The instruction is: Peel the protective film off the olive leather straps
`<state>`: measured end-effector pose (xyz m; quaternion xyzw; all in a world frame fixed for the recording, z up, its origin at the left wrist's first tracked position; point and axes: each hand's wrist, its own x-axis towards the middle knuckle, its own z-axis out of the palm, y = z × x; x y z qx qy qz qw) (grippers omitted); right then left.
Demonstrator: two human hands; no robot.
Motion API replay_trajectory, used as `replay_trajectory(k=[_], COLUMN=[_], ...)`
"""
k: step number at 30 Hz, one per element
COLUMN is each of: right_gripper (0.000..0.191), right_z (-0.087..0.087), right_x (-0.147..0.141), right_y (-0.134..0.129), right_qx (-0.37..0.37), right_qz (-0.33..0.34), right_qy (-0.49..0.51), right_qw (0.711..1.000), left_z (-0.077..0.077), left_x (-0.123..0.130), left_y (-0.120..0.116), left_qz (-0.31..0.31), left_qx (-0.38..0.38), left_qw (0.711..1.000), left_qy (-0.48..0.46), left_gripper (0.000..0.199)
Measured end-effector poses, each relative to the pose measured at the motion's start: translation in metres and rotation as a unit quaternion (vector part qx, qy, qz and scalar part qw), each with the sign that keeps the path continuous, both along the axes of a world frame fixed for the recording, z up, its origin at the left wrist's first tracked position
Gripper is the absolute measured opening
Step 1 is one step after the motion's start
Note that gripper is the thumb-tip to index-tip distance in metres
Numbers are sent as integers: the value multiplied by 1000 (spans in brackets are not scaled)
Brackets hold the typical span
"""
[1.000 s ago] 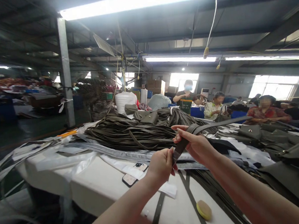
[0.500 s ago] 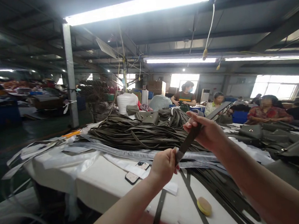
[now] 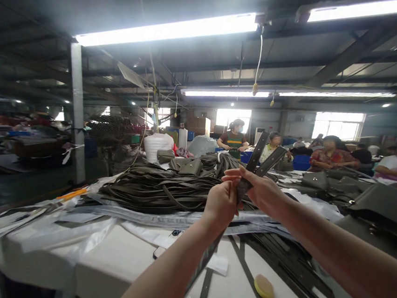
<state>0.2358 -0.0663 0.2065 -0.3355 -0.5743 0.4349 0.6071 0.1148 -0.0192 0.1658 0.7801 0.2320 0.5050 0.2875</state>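
Observation:
My left hand is closed round a dark olive strap, which runs down behind my left forearm. Close beside it, my right hand pinches the strap higher up between thumb and fingers. Two flat ends with small holes fan out above the right hand. Whether they belong to one folded strap or two, I cannot tell. Beyond my hands, a large heap of similar straps covers the table. More straps lie on the right, and a round yellow-edged piece sits near the front.
Dark bags are piled on the right. A phone, mostly hidden, lies left of my forearm. Clear plastic strips cross the table. Co-workers sit or stand behind, one in a striped apron. A metal post and fan stand left.
My right hand has come down the strap to my left hand. Two strap ends now spread apart above it, where one end showed before. The view has turned to the right.

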Motion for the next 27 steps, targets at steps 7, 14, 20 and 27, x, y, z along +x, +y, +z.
replay_trajectory(k=[7, 14, 20, 27], right_gripper=[13, 19, 34, 33], right_z=[52, 42, 34, 50], right_x=[46, 44, 33, 45], right_y=[0, 14, 14, 20], right_qx=[35, 46, 35, 145], right_qz=[-21, -16, -34, -146], right_qy=[204, 131, 14, 73], right_qw=[978, 990, 999, 976], left_z=[-29, -28, -21, -10], left_x=[1, 0, -7, -12], left_y=[7, 13, 13, 9], left_qz=[-35, -47, -40, -23], left_qx=[-35, -76, -70, -44], left_qw=[998, 996, 997, 998], left_qy=[26, 0, -3, -45], left_gripper=[61, 57, 54, 55])
